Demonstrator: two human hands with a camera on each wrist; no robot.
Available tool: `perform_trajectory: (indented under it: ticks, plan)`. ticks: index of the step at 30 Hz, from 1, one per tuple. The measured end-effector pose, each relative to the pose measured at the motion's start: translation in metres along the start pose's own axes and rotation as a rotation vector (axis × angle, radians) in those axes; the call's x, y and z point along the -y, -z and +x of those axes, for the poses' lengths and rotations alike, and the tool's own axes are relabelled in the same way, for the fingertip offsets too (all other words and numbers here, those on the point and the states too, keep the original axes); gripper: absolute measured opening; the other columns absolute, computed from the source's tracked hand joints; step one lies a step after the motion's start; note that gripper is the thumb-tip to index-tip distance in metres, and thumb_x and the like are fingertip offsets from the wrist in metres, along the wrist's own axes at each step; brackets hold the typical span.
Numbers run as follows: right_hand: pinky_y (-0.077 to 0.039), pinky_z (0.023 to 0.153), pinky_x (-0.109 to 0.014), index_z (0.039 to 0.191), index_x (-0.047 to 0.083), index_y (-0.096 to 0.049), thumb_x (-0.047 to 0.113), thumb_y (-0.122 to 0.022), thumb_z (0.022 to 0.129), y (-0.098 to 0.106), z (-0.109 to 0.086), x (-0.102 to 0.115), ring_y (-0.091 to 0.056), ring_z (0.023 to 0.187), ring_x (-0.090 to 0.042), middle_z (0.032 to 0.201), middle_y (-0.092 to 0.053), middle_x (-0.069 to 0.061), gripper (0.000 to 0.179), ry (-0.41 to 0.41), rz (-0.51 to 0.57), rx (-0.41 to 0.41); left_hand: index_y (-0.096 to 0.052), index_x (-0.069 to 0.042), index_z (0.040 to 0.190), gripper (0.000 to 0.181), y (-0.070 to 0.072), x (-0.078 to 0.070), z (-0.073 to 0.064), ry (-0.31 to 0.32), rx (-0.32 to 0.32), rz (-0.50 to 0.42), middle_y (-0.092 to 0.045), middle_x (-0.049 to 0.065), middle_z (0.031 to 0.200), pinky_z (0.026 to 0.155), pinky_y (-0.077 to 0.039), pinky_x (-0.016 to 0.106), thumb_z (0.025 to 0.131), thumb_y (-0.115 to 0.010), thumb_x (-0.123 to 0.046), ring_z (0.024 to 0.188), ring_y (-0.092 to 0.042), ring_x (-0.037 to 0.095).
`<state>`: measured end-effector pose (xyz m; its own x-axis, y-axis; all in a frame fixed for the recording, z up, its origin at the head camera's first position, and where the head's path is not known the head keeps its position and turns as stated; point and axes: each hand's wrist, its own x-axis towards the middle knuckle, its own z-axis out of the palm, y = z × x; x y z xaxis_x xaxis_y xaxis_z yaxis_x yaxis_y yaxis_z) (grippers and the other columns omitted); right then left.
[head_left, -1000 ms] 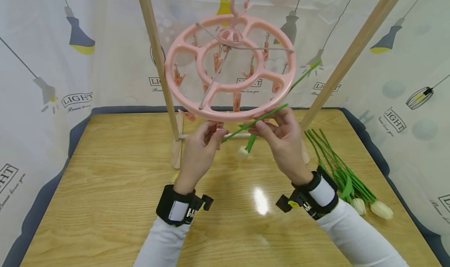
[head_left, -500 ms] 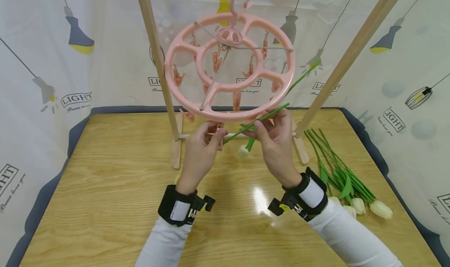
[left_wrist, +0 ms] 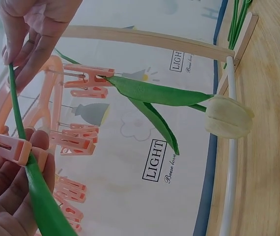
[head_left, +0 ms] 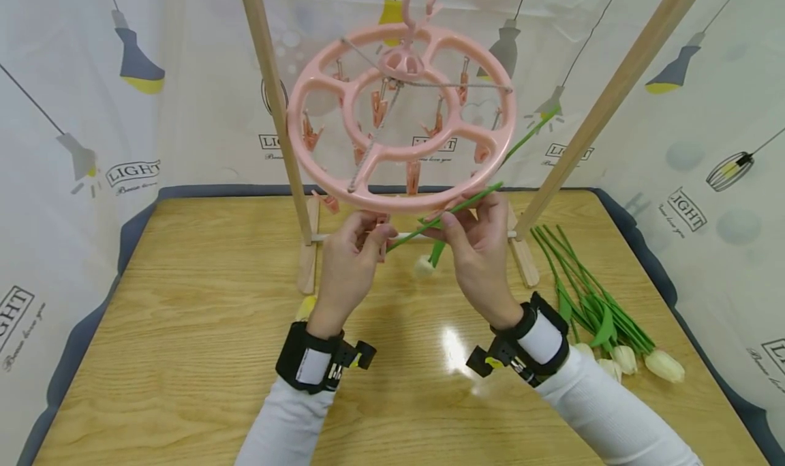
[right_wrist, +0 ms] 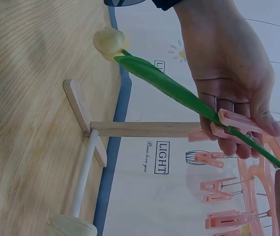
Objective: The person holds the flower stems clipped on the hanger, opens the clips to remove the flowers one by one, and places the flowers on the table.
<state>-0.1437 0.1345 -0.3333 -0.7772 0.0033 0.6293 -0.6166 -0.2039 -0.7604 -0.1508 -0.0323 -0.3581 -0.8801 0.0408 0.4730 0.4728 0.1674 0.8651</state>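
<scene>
At the front rim of the pink round clip hanger, my left hand holds a pink clothespin between thumb and fingers. A tulip's green stem runs through that clothespin's jaws. Its pale yellow bloom points down beside my left wrist. My right hand pinches the same stem nearer its cut end, right of the clothespin. Another tulip with a white bloom hangs head down from a separate clothespin on the hanger; its stem sticks up behind the rim.
Several white tulips lie on the wooden table at the right. A wooden stand with a white lower bar surrounds the hanger. More pink clothespins dangle from the rings. Behind hangs a lamp-patterned cloth.
My right hand has shifted slightly left and down along the stem, then stayed. More of the yellow bloom shows beside my left wrist. The left hand keeps its hold on the clothespin.
</scene>
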Motion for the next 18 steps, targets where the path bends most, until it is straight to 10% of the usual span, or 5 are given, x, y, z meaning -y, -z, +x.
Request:
perform_trajectory:
  ticks: [18]
  plan:
    - [-0.062, 0.075, -0.025, 0.117, 0.003, -0.036, -0.019, -0.043, 0.092, -0.0023, -0.0031, -0.0010, -0.061, 0.091, -0.018, 0.106, -0.050, -0.005, 0.034, 0.022, -0.001, -0.014, -0.064, 0.006, 0.097, 0.018, -0.0036, 0.0023, 0.0007, -0.022, -0.077, -0.008, -0.067, 0.022, 0.072, 0.043, -0.036, 0.019, 0.096, -0.058, -0.011, 0.051, -0.050, 0.016]
